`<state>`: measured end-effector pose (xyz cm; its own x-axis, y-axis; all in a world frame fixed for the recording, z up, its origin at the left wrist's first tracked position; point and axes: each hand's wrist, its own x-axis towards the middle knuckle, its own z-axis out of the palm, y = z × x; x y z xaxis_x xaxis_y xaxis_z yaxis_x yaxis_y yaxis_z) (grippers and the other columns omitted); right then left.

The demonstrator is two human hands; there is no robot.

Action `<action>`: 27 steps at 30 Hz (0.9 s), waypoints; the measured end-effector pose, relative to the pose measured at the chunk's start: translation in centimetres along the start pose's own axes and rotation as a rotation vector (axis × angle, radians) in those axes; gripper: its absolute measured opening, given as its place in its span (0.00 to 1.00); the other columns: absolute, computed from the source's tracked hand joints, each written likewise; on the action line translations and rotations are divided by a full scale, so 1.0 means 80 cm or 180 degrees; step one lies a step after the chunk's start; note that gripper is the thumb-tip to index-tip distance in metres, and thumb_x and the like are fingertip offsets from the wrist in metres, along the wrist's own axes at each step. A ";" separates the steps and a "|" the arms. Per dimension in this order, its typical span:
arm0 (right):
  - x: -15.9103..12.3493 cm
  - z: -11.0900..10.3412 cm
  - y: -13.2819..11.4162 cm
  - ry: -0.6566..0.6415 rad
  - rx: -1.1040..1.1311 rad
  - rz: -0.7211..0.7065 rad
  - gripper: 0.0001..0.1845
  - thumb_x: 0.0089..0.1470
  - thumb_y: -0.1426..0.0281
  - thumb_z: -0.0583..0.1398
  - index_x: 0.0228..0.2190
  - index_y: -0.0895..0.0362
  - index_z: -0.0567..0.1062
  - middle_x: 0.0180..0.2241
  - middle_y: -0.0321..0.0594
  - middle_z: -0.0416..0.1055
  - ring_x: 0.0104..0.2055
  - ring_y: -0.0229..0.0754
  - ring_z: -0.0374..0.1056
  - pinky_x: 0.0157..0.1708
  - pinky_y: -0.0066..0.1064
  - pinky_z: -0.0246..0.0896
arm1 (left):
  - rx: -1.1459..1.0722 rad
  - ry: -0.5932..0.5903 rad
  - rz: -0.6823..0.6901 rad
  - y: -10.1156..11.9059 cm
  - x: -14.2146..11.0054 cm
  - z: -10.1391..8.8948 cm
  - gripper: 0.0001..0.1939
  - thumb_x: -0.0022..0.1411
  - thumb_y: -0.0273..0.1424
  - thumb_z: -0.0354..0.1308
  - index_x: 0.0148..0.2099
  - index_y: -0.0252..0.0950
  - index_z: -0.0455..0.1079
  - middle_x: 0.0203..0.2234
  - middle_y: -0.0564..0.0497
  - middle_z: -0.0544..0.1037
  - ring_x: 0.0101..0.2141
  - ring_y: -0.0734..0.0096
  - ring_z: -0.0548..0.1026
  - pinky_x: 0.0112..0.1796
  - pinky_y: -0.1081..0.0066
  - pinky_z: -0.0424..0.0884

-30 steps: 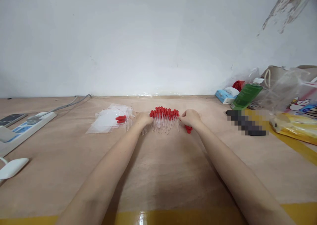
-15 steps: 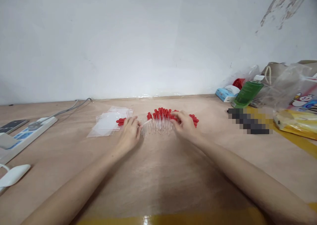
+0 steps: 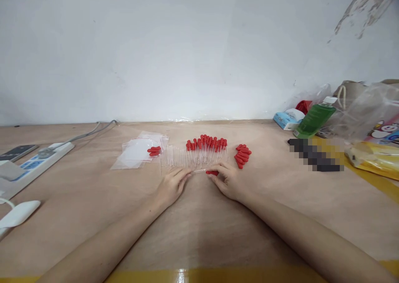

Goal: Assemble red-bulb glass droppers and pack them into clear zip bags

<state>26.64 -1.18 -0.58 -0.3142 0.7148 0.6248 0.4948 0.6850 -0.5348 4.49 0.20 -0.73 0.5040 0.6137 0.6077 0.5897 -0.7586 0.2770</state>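
Observation:
My left hand (image 3: 175, 185) is closed on the end of a clear glass dropper tube (image 3: 198, 171). Facing it, my right hand (image 3: 229, 180) pinches a red rubber bulb (image 3: 212, 173) at the tube's other end; whether the tube is inside the bulb I cannot tell. Behind both hands lies a fan of droppers with red bulbs (image 3: 205, 143), tips toward me. Bare glass tubes (image 3: 174, 156) lie in a row left of the fan. A pile of loose red bulbs (image 3: 242, 156) is to the right, and several more bulbs (image 3: 153, 151) rest on clear plastic bags (image 3: 132, 153).
On the left are a power strip (image 3: 37, 168), a phone (image 3: 18, 152) and a white plug-like object (image 3: 20, 213). To the right stand a tissue pack (image 3: 285, 120), a leaning green bottle (image 3: 316, 119), a blurred-out dark object (image 3: 314, 155) and a yellow package (image 3: 374, 158).
Both hands have moved from the tubes and bulbs toward me and closer together. A tube and a red bulb are now held between them, in front of the fan.

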 end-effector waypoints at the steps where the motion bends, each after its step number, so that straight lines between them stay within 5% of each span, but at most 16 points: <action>1: 0.000 0.000 0.000 0.0006 -0.0039 0.0033 0.08 0.53 0.71 0.54 0.36 0.55 0.71 0.31 0.40 0.68 0.32 0.37 0.64 0.34 0.32 0.62 | -0.0017 -0.0002 -0.0009 0.000 0.000 0.000 0.11 0.63 0.28 0.46 0.44 0.36 0.67 0.34 0.49 0.75 0.35 0.70 0.72 0.37 0.69 0.69; 19: -0.004 0.001 0.007 -0.0121 0.0227 -0.0434 0.09 0.55 0.70 0.54 0.36 0.56 0.72 0.32 0.41 0.70 0.33 0.37 0.66 0.33 0.29 0.64 | 0.0129 -0.0155 0.0701 -0.005 -0.006 0.000 0.16 0.61 0.22 0.45 0.49 0.37 0.65 0.38 0.46 0.76 0.36 0.70 0.73 0.37 0.67 0.67; 27: -0.009 -0.002 0.009 -0.0251 -0.0235 -0.0654 0.08 0.54 0.70 0.53 0.34 0.55 0.72 0.31 0.41 0.70 0.33 0.38 0.65 0.33 0.31 0.62 | 0.0336 -0.0314 0.0860 -0.002 -0.004 -0.004 0.17 0.62 0.23 0.43 0.49 0.37 0.66 0.36 0.46 0.76 0.35 0.71 0.74 0.35 0.69 0.65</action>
<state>27.33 -1.21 -1.30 -0.4753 0.5721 0.6684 0.4709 0.8072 -0.3560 4.03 0.01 -0.72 0.7073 0.4151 0.5722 0.4858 -0.8735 0.0331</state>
